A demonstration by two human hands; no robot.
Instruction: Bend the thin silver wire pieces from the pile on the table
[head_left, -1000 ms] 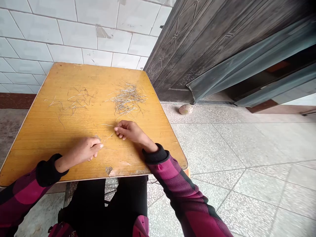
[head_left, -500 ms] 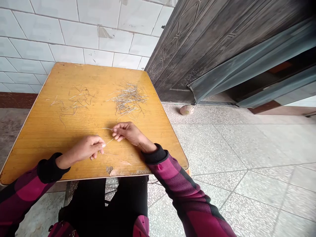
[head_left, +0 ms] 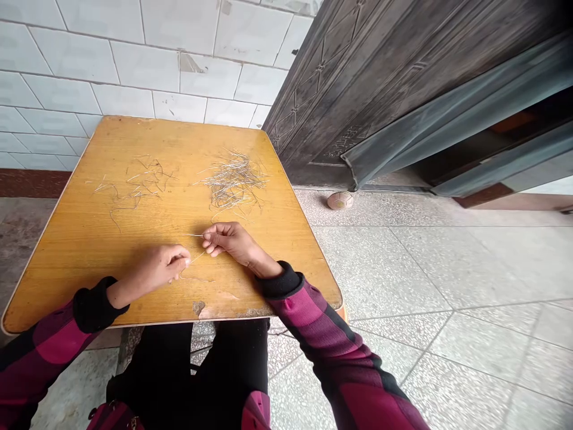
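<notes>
You have a thin, pale strand of wire (head_left: 197,258) stretched slantwise between your two hands, over the near half of the yellow wooden table (head_left: 80,263). It is hair-fine and slightly shiny, and looks nearly straight where it shows in the gap. Your left hand (head_left: 159,266) has its thumb and forefinger pressed together on the lower end of that stretch, the other fingers curled under. Your right hand (head_left: 230,242) pinches the upper end between thumb and fingertips; a short, light end pokes out to the left from that grip. Another fine length bends out below your left hand and runs right, close over the tabletop; whether it belongs to the same strand you cannot tell, since your fingers cover the joins.

Just beyond your right hand lies a dense, tangled heap of wires (head_left: 235,179), silvery and dark grey, with loose ends splaying out, some reaching close to your knuckles. Farther left, beyond your left hand, is a sparser scatter of bent wires (head_left: 138,185). The table's near edge has a chipped patch (head_left: 198,307). A white tiled wall (head_left: 192,24) backs the table, a dark carved door (head_left: 322,107) stands to the right, and a ball (head_left: 340,200) rests on the floor (head_left: 403,257).
</notes>
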